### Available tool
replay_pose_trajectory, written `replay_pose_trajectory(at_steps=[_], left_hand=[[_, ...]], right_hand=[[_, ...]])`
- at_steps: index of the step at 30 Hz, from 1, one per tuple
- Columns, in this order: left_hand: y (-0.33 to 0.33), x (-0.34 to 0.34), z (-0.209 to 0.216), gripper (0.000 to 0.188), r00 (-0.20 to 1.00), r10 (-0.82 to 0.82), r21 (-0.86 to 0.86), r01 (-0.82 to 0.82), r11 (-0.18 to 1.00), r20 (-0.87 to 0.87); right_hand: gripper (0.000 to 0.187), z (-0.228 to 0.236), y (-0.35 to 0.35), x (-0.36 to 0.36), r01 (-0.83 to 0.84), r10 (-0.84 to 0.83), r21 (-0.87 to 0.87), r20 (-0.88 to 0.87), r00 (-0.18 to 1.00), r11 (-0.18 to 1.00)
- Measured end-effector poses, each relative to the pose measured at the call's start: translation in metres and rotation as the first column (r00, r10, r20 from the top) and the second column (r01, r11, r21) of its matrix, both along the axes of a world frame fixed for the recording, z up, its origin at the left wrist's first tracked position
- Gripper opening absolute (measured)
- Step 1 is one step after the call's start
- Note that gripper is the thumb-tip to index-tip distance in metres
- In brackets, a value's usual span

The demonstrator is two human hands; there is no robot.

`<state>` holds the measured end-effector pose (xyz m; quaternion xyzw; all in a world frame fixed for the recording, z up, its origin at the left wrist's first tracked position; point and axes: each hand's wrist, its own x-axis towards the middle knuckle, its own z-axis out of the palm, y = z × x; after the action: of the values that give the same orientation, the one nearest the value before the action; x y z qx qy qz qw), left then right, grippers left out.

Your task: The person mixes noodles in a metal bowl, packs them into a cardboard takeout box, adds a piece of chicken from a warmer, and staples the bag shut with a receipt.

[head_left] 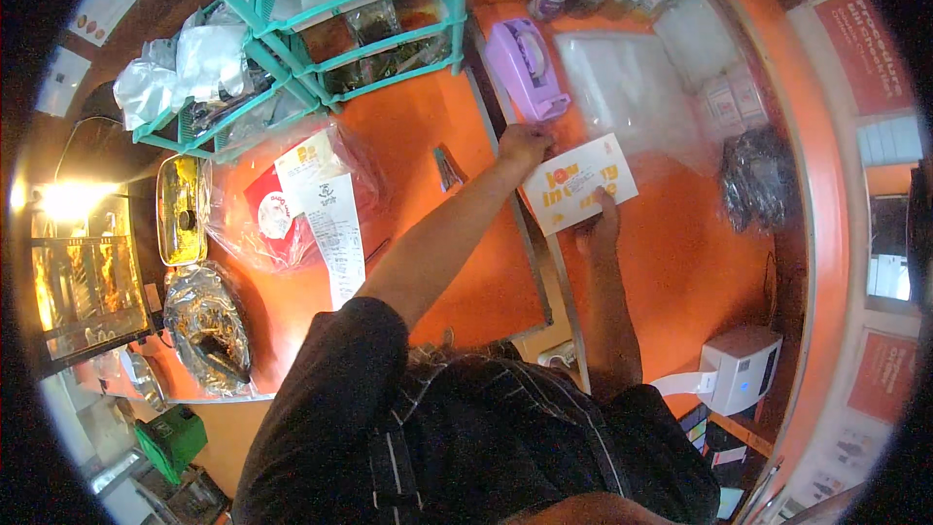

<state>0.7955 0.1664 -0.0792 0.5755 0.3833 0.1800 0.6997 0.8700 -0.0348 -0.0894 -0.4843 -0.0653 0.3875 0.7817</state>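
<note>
My right hand (601, 222) grips a white card-like piece (579, 185) with yellow and orange print by its near right edge. The thumb lies on its face, and the other fingers are hidden beneath. Just beyond its upper left corner is my left hand (526, 144), its fingers drawn together close to a purple tape dispenser (526, 68). Whether a bit of tape or anything else is between those fingers is too small to see.
Clear plastic bags (632, 78) and a black plastic bundle (756, 180) lie on the orange counter at right, with a white printer (743, 369) nearer. At left are a clear bag with a red package (275, 214), a receipt (335, 243), a foil-lined tray (206, 326) and teal racks (379, 24).
</note>
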Motion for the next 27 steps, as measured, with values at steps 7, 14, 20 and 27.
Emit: replay_pose_trajectory(at_steps=[7, 14, 20, 27], left_hand=[[-0.028, -0.090, 0.059, 0.026, 0.971, -0.099, -0.428, 0.186, 0.884, 0.218], [-0.049, -0.196, 0.103, 0.025, 0.967, -0.147, -0.344, 0.212, 0.915, 0.208], [-0.067, -0.278, 0.109, 0.027, 0.959, -0.125, -0.291, 0.200, 0.936, 0.255], [-0.096, -0.383, 0.094, 0.025, 0.928, -0.041, -0.525, 0.245, 0.815, 0.369]], right_hand=[[0.064, 0.034, -0.044, -0.060, -0.083, 0.097, 0.094, -0.154, 0.983, 0.992], [0.067, 0.071, -0.075, -0.134, -0.169, 0.176, 0.068, -0.113, 0.978, 0.983], [0.066, 0.090, -0.084, -0.200, -0.317, 0.319, 0.040, -0.060, 0.946, 0.948], [0.067, 0.109, -0.074, -0.310, -0.374, 0.378, 0.081, -0.049, 0.924, 0.924]])
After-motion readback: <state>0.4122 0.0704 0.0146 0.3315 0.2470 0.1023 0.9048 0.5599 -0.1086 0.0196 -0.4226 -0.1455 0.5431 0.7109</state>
